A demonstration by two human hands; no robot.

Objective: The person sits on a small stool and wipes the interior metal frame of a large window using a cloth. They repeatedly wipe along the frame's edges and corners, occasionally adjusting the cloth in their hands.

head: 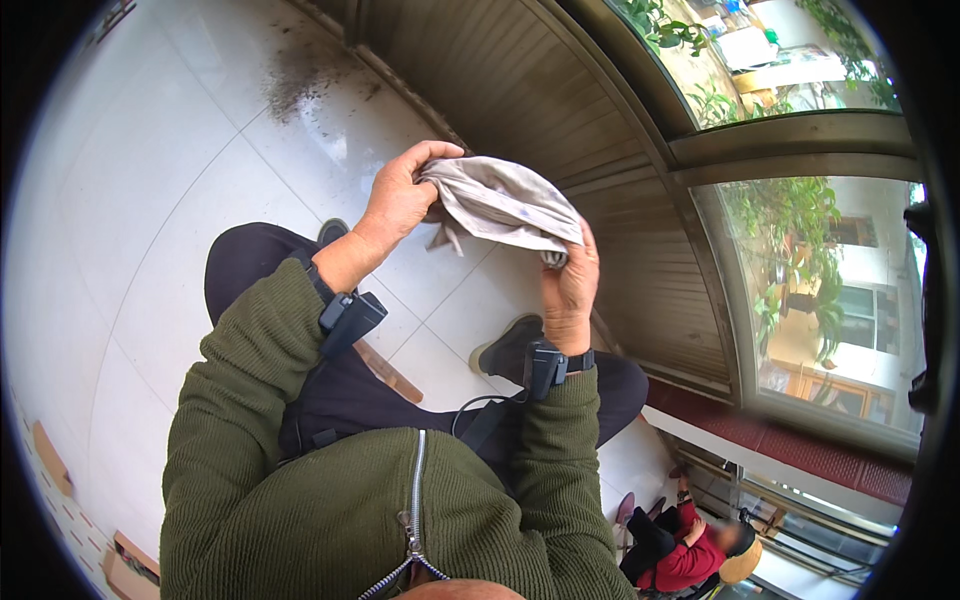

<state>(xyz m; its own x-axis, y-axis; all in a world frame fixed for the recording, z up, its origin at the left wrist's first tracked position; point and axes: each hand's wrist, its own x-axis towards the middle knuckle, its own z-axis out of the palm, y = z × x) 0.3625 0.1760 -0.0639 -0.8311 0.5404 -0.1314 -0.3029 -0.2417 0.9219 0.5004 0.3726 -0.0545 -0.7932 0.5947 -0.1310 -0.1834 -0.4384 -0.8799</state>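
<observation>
A pale grey-beige cloth with small bluish spots is stretched between my two hands, above the tiled floor. My left hand pinches its left end between thumb and fingers, and a loose corner hangs down beside it. At the cloth's right end, my right hand grips a bunched part, with the fingers partly hidden behind the fabric. Both wrists carry strapped black devices.
Dark dirt is scattered on the white tiles near the brownish panelled wall. Windows rise at the right. A seated person in red is at the lower right. Cardboard boxes stand at the lower left.
</observation>
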